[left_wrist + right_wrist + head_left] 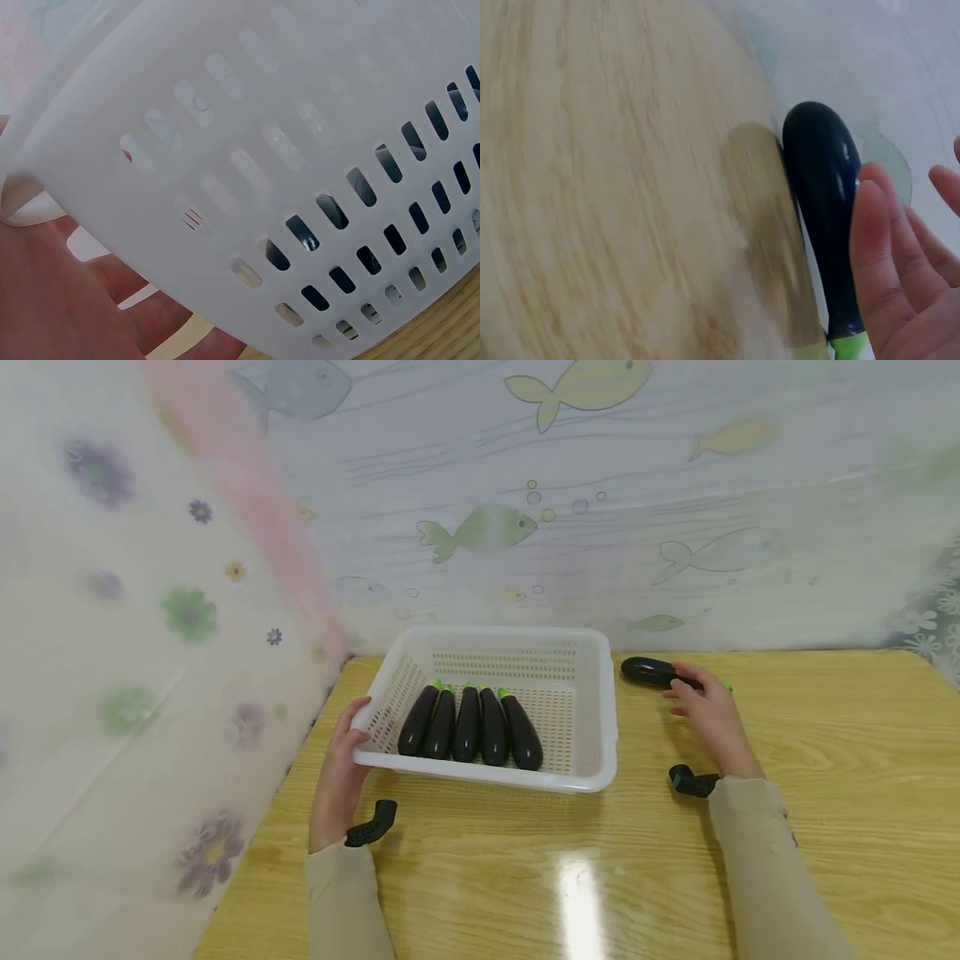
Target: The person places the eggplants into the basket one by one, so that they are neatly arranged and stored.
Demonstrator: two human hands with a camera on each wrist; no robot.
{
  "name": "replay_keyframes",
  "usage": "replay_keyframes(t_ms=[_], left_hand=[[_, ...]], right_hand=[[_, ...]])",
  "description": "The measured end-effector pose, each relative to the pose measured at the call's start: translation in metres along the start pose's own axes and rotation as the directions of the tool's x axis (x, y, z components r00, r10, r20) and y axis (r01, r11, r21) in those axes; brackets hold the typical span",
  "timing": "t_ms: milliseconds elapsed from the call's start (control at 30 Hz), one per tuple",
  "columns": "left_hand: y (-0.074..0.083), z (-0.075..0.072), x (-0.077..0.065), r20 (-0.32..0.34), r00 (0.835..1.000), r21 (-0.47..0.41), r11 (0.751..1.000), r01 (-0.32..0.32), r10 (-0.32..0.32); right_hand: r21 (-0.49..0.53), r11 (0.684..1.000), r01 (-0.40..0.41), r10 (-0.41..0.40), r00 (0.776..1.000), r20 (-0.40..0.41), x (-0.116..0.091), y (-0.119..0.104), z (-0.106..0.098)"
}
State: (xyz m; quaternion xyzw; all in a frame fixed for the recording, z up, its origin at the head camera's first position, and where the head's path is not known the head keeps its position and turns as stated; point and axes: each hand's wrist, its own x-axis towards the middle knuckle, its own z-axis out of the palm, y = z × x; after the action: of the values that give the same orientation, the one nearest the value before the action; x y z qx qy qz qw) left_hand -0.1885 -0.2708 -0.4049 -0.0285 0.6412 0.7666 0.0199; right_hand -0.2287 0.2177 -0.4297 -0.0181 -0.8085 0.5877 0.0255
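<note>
A white plastic basket (pixel 592 760) with slotted walls stands on the wooden table. Several dark purple eggplants (pixel 467 727) with green stem ends lie side by side inside it. My left hand (pixel 347 768) grips the basket's left rim near the front corner; in the left wrist view, the slotted wall (pixel 225 180) hides part of the fingers. To the right of the basket, a single eggplant (pixel 647 671) lies near the table's back edge. My right hand (pixel 708 710) is over its stem half. In the right wrist view, loosely extended fingers (pixel 874 247) lie alongside that eggplant; contact is hard to tell.
The wooden table (pixel 495 868) reaches back to a fish-patterned sheet (pixel 480 585). At the left hangs a flower-patterned sheet (pixel 172 693). A black wrist device (pixel 371 827) is on the left wrist, another black wrist device (pixel 692 782) on the right.
</note>
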Motion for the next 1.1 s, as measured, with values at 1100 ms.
replay_keyframes(t_ms=[1100], left_hand=[[-0.001, 0.001, 0.001, -0.009, 1.0, 0.019, 1.0, 0.002, -0.002]], right_hand=[[-0.267, 0.961, -0.071, 0.106, 0.987, 0.118, 0.004, 0.007, -0.016]])
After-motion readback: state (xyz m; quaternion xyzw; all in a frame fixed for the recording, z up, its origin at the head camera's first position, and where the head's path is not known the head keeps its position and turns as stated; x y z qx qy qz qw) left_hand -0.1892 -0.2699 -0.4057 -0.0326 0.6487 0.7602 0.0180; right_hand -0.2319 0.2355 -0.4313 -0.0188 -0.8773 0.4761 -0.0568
